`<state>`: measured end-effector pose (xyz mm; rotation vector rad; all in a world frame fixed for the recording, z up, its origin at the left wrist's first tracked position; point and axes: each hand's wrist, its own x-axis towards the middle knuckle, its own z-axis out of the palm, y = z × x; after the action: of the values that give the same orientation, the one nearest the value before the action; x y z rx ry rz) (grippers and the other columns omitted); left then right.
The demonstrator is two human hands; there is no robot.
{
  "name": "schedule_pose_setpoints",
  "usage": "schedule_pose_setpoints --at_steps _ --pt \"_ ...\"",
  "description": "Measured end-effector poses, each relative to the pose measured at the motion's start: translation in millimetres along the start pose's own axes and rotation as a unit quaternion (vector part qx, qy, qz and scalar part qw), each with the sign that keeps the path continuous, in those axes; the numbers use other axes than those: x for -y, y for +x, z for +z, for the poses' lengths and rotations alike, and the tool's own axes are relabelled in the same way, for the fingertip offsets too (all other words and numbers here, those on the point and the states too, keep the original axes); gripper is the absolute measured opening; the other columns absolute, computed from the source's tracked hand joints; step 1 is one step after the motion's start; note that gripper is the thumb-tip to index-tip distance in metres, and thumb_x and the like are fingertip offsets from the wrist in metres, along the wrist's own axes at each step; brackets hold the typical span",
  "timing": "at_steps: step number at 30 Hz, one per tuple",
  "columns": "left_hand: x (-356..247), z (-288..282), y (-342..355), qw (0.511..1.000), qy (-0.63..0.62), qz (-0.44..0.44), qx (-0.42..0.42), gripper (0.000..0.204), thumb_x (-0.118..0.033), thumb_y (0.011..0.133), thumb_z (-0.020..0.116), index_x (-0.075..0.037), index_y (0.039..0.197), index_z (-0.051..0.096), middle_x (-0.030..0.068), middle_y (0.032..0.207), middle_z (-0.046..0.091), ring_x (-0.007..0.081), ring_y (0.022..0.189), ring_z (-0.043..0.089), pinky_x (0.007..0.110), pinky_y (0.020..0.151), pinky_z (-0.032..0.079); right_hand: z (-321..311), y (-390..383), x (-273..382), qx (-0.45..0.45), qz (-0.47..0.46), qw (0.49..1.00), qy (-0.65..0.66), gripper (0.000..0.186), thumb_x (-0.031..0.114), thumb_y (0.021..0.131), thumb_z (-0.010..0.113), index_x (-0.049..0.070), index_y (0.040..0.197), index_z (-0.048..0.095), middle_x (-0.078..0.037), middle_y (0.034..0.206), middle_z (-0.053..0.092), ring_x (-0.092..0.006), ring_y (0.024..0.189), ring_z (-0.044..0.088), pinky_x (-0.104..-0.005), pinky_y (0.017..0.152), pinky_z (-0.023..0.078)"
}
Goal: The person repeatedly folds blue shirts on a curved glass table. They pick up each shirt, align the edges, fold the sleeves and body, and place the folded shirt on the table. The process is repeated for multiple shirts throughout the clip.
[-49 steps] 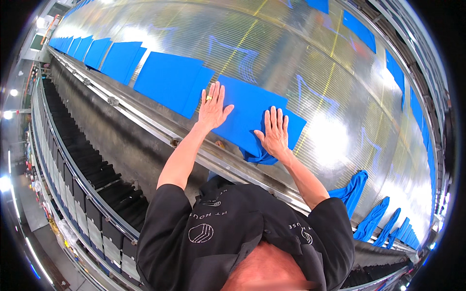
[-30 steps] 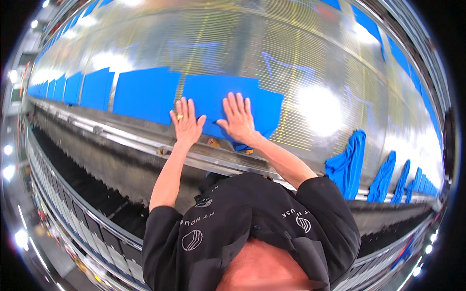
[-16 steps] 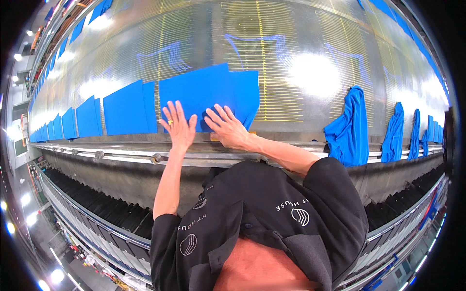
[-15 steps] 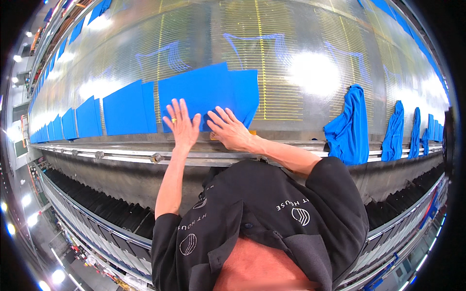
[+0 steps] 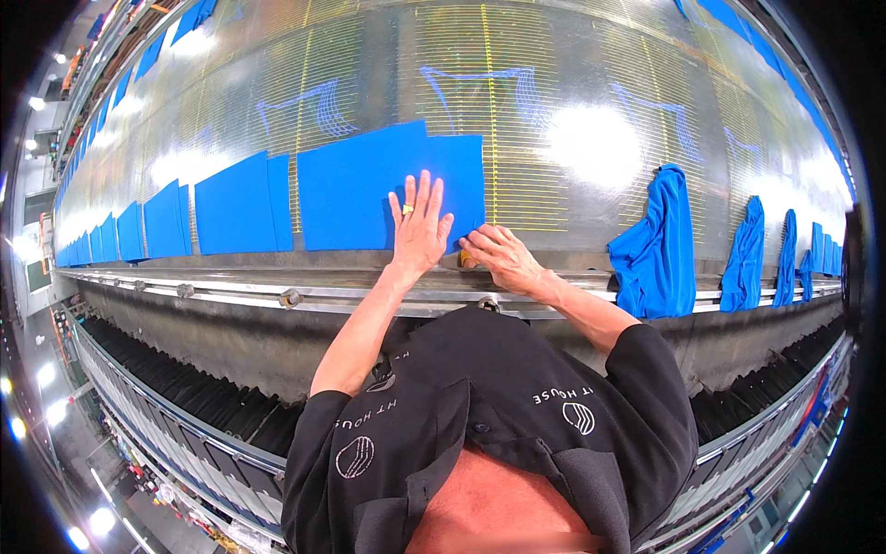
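A blue fabric panel (image 5: 355,185) lies spread on the long shiny table (image 5: 591,217) in front of me, with another piece of blue fabric (image 5: 466,171) along its right side. My left hand (image 5: 422,224) rests flat on the fabric, fingers stretched out and a ring on one of them. At the near right corner of the blue fabric, my right hand (image 5: 503,258) has its fingers curled and pinched on the edge. A small orange-yellow thing (image 5: 468,261) shows partly beneath those fingers; its kind is hidden.
More flat blue panels (image 5: 235,208) run in a row to the left. Bunched blue cloth (image 5: 660,249) hangs over the near edge on the right, with smaller bunches beyond. A metal rail (image 5: 231,288) follows the table's near edge. Yellow lines and blue outlines mark the tabletop.
My left hand has slid right across the panel. My right hand has moved right to the near corner and its fingers have closed there. The fabric's right edge now lies straighter.
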<state>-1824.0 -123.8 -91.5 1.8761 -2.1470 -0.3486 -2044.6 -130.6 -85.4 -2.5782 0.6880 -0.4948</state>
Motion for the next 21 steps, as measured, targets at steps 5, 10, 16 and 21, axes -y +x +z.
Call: schedule_pose_setpoints --at_steps 5,10,16,21 --pt "-17 0 -15 0.998 -0.029 0.053 0.024 0.049 -0.023 0.102 0.046 -0.005 0.147 0.043 0.0151 0.159 0.029 0.0360 0.151 0.017 0.058 0.119 0.008 -3 -2 -4 0.006 0.005 0.999 0.034 0.043 -0.001 0.073 0.061 0.002 0.115 0.060 -0.009 0.118 0.055 -0.0284 0.118 0.050 -0.0408 0.097 0.042" --pt "-29 -4 -28 0.995 -0.064 0.075 0.025 0.046 -0.025 0.102 0.046 -0.004 0.144 0.047 0.0140 0.157 0.034 0.0349 0.149 0.023 0.057 0.120 0.011 0 -6 -11 -0.022 -0.010 0.997 0.072 0.036 0.001 0.073 0.062 0.001 0.109 0.063 -0.010 0.115 0.056 -0.0294 0.119 0.050 -0.0418 0.098 0.042" --pt "-26 1 0 0.990 -0.017 0.128 0.054 0.059 -0.042 0.104 0.038 -0.006 0.151 0.035 0.0115 0.161 0.026 0.0325 0.151 0.017 0.057 0.120 0.011 4 -14 -16 -0.031 -0.041 0.998 0.031 0.028 0.003 0.074 0.064 0.000 0.101 0.066 -0.011 0.117 0.057 -0.0313 0.122 0.049 -0.0433 0.102 0.042" --pt "-19 6 8 0.973 0.076 0.183 0.120 0.066 -0.052 0.102 0.036 -0.011 0.154 0.031 0.0088 0.163 0.023 0.0300 0.152 0.016 0.056 0.121 0.010 -7 -15 -14 -0.052 -0.035 0.997 0.038 0.020 0.005 0.075 0.066 0.001 0.094 0.067 -0.011 0.118 0.061 -0.0294 0.122 0.052 -0.0429 0.105 0.042"
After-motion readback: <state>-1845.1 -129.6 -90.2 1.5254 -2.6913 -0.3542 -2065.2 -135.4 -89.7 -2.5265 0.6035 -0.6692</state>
